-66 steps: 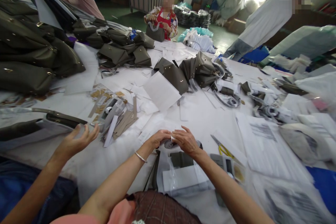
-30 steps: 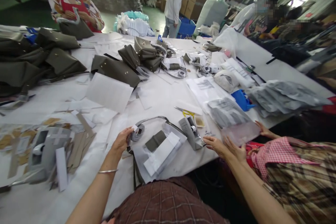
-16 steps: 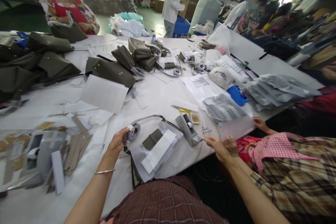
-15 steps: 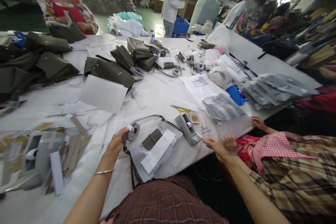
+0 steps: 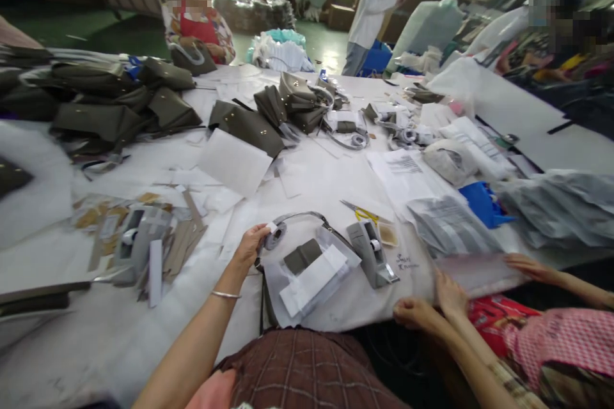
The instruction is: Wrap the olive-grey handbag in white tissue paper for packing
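My left hand (image 5: pixel 252 244) pinches the outer turn of a coiled grey strap (image 5: pixel 275 236). The strap runs in an arc along the back of a dark olive bag (image 5: pixel 269 308), largely covered by a clear plastic sheet. On that sheet lie a small olive piece (image 5: pixel 303 256) and a folded white paper (image 5: pixel 314 279). My right hand (image 5: pixel 415 314) is closed at the table's front edge, apart from the bag; what its fingers hold, if anything, is hidden. A grey tape dispenser (image 5: pixel 370 254) stands between bag and right hand, with yellow-handled scissors (image 5: pixel 365 213) behind it.
Beside my right hand, a co-worker's hands (image 5: pixel 451 294) touch a plastic bag at the table edge. Another tape dispenser (image 5: pixel 139 239) stands left among cardboard strips (image 5: pixel 185 241). Olive bags (image 5: pixel 100 121) pile up at the back left. Grey plastic-wrapped packs (image 5: pixel 561 204) lie right.
The view has swung left, so the table's things sit further right. My right hand has moved from the tape dispenser's front end down to the table edge. My left hand stays on the strap.
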### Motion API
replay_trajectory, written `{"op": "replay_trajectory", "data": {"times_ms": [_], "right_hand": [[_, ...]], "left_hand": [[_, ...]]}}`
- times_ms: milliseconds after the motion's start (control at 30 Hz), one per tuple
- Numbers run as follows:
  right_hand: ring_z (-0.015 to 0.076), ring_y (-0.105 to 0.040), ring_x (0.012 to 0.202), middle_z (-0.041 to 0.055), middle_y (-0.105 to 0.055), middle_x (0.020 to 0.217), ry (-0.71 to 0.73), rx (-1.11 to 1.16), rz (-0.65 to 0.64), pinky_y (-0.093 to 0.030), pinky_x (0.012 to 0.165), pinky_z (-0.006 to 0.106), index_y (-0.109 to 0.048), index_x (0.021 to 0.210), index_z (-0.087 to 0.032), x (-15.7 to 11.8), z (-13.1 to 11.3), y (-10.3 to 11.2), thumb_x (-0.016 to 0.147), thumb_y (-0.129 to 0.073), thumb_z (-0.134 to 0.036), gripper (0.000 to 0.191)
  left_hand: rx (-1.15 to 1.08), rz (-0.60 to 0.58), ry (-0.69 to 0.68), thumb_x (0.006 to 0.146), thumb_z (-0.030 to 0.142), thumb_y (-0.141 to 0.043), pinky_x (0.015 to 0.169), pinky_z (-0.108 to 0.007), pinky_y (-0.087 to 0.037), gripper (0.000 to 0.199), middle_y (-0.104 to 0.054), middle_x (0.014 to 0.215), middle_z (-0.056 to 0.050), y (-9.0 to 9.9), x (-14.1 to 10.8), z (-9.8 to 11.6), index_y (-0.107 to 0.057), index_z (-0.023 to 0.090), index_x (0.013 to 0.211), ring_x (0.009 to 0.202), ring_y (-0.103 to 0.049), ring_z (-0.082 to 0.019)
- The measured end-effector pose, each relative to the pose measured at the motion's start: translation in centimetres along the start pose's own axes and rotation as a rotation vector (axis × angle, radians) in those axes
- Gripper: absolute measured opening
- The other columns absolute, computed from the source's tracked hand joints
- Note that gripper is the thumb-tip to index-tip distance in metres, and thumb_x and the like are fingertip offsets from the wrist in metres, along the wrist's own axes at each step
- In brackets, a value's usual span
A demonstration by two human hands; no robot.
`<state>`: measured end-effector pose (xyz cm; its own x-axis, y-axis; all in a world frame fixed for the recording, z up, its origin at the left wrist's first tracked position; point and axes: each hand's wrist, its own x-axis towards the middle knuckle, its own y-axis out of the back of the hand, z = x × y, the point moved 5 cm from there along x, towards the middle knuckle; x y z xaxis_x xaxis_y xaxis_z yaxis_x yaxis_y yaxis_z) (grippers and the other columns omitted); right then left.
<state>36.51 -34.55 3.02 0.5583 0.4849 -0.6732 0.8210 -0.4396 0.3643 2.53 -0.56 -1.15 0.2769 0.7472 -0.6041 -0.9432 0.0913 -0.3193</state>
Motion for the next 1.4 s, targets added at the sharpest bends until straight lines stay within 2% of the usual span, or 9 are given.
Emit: {"op": "replay_trajectory", "data": {"times_ms": [133,300,467,767,1033,1133,1267,1333,1400], "right_hand": [[0.0159,-0.058,0.07,0.0085,-0.069,0.075,0.246,-0.096,-0.442,-0.044,0.07,0.028,-0.069,0.072,-0.014,-1.8,-7.1,-8.5,0.068,-0.074,-0.051,0.038],[0.0152,-0.058,0.072,0.0035,-0.068,0.075,0.478,0.02,-0.509,-0.044,0.071,0.027,-0.069,0.074,-0.016,-3.4,-17.8,-19.5,0.074,-0.068,-0.043,0.028],[0.0153,-0.059,0.064,0.003,-0.067,0.066,0.474,0.01,-0.439,-0.044,0.064,0.027,-0.066,0.066,-0.017,-0.8,-19.7,-25.4,0.069,-0.071,-0.047,0.031],[0.0186,-0.063,0.065,0.0054,-0.069,0.068,0.381,0.016,-0.343,-0.044,0.057,0.027,-0.068,0.071,-0.016,3.3,-16.6,-27.5,0.065,-0.072,-0.06,0.044],[0.0137,-0.048,0.053,0.0001,-0.057,0.053,0.621,-0.258,-0.185,-0.034,0.058,0.027,-0.056,0.055,-0.019,4.5,-17.3,-26.7,0.073,-0.064,-0.066,0.051],[0.0132,-0.044,0.053,-0.0006,-0.053,0.052,0.686,-0.437,-0.105,-0.03,0.058,0.028,-0.056,0.053,-0.02,4.8,-17.2,-26.0,0.076,-0.06,-0.069,0.054],[0.0173,-0.054,0.069,0.0036,-0.063,0.069,1.006,-0.571,0.003,-0.037,0.071,0.029,-0.063,0.069,-0.02,3.3,-18.6,-25.1,0.085,-0.059,-0.058,0.042],[0.0233,-0.058,0.094,0.0083,-0.068,0.095,1.233,-0.672,0.023,-0.039,0.087,0.034,-0.069,0.092,-0.02,1.9,-20.1,-25.4,0.088,-0.06,-0.044,0.025],[0.0275,-0.05,0.12,0.0107,-0.063,0.123,1.409,-0.802,0.0,-0.033,0.103,0.041,-0.064,0.119,-0.022,0.8,-21.5,-26.5,0.089,-0.059,-0.029,0.032]], "left_hand": [[0.021,-0.015,-0.053,0.05,0.027,-0.08,0.055,-0.021,-0.041,0.043,-0.066,0.069,-0.001,-0.9,-1.0,-0.3,-0.063,0.011,0.086,0.058,-0.057,-0.011],[0.088,-0.006,-0.162,0.052,0.035,-0.08,0.056,-0.021,-0.04,0.052,-0.065,0.071,0.0,-1.4,-2.4,-0.6,-0.06,0.012,0.093,0.059,-0.055,-0.011],[0.147,0.002,-0.269,0.059,0.037,-0.075,0.058,-0.022,-0.041,0.046,-0.064,0.073,-0.001,-2.2,-4.1,-0.2,-0.059,0.013,0.095,0.06,-0.054,-0.011],[0.052,-0.017,-0.239,0.06,0.04,-0.075,0.059,-0.022,-0.041,0.047,-0.063,0.074,-0.001,-2.2,-4.1,-0.3,-0.057,0.013,0.094,0.061,-0.054,-0.011],[0.048,-0.213,-0.116,0.065,0.047,-0.076,0.053,-0.021,-0.039,0.048,-0.063,0.069,0.0,-2.7,-3.3,0.3,-0.05,0.018,0.093,0.056,-0.055,-0.012],[0.066,-0.198,-0.064,0.062,0.05,-0.077,0.052,-0.021,-0.037,0.049,-0.061,0.068,0.0,-2.2,-2.0,0.5,-0.05,0.017,0.088,0.056,-0.054,-0.011],[0.09,-0.129,-0.077,0.063,0.053,-0.074,0.053,-0.021,-0.035,0.047,-0.055,0.066,0.002,-1.4,-0.3,0.4,-0.053,0.016,0.083,0.056,-0.05,-0.01],[0.094,-0.12,-0.093,0.065,0.054,-0.072,0.056,-0.022,-0.036,0.045,-0.054,0.067,0.003,-1.4,0.1,0.2,-0.054,0.016,0.083,0.059,-0.049,-0.01],[0.107,-0.113,-0.12,0.068,0.055,-0.07,0.06,-0.023,-0.038,0.045,-0.054,0.07,0.003,-1.5,0.2,0.0,-0.055,0.016,0.085,0.064,-0.05,-0.011]]}}
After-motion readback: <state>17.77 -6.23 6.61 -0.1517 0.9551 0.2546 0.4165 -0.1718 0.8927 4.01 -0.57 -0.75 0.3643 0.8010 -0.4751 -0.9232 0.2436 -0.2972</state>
